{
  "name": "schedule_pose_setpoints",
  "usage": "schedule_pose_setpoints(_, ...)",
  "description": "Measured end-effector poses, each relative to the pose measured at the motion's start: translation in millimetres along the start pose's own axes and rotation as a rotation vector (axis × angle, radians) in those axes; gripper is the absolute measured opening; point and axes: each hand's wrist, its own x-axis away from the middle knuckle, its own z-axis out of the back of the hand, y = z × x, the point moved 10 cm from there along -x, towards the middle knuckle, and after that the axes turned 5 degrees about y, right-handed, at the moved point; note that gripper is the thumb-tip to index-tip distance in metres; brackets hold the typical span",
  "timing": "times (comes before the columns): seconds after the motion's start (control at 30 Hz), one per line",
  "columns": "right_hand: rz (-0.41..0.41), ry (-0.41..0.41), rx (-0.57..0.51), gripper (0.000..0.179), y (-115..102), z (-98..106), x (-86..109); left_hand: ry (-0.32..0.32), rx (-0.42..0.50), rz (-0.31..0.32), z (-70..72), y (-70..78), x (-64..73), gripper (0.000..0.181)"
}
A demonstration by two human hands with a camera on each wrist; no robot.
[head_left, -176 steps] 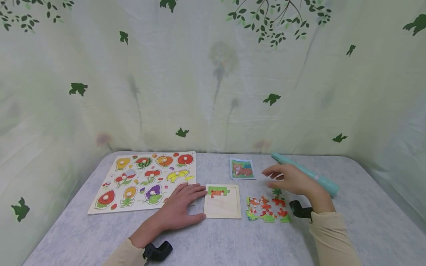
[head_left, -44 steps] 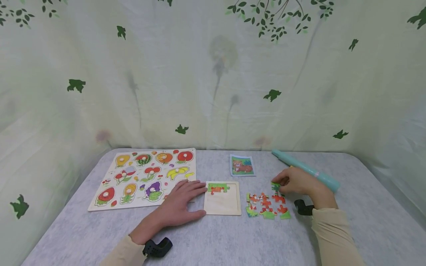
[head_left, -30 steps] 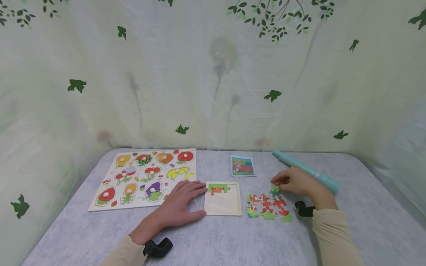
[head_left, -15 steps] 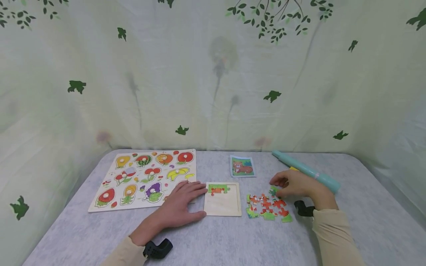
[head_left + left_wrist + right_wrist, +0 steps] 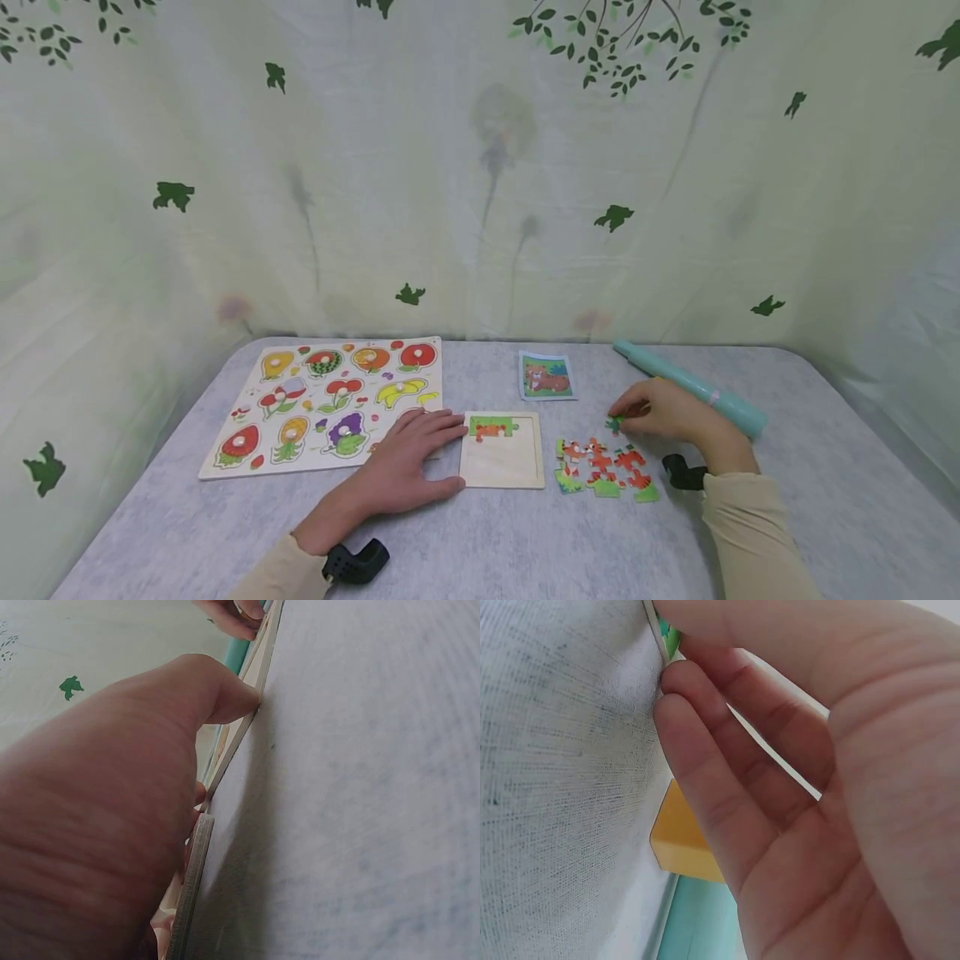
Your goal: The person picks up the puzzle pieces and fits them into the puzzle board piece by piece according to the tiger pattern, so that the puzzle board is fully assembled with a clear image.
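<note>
My left hand [image 5: 405,467] lies with its fingers extended over the fruit board's corner, fingertips and thumb touching the left edge of a wooden puzzle tray [image 5: 502,467]. A few joined green-and-orange pieces [image 5: 491,427] sit in the tray's upper left corner. To the right, my right hand [image 5: 663,412] pinches a green jigsaw piece [image 5: 614,425] between thumb and fingers, low over the table. In the right wrist view, only a green sliver of that jigsaw piece [image 5: 673,643] shows past the thumb. Several loose orange and green pieces [image 5: 600,457] lie just in front of it.
A fruit peg-puzzle board [image 5: 300,408] lies at the left. Behind the tray is a small picture card [image 5: 547,377] with an animal on it. A teal tube-like object [image 5: 697,387] lies at the back right, with a yellow block [image 5: 682,840] beside it in the right wrist view.
My right hand has come down from above the loose pieces and taken hold of the green jigsaw piece, shifting it slightly left, away from the others. The left hand stays at the tray.
</note>
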Motion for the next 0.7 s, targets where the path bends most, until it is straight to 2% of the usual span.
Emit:
schedule_pose_setpoints(0.33,0.021,-0.009,0.017,0.019,-2.7,1.1,0.1,0.005,0.005,-0.001,-0.3,-0.8,0.7,0.068)
schedule_pose_setpoints(0.53,-0.014,-0.015,-0.010,0.021,-1.7,0.2,1.4,0.011,0.006,-0.011,0.4,0.6,0.1,0.067)
schedule_pose_setpoints(0.7,-0.048,-0.013,-0.022,0.030,-0.3,0.0,1.7,0.012,0.003,-0.014,1.3,1.0,0.4,0.068)
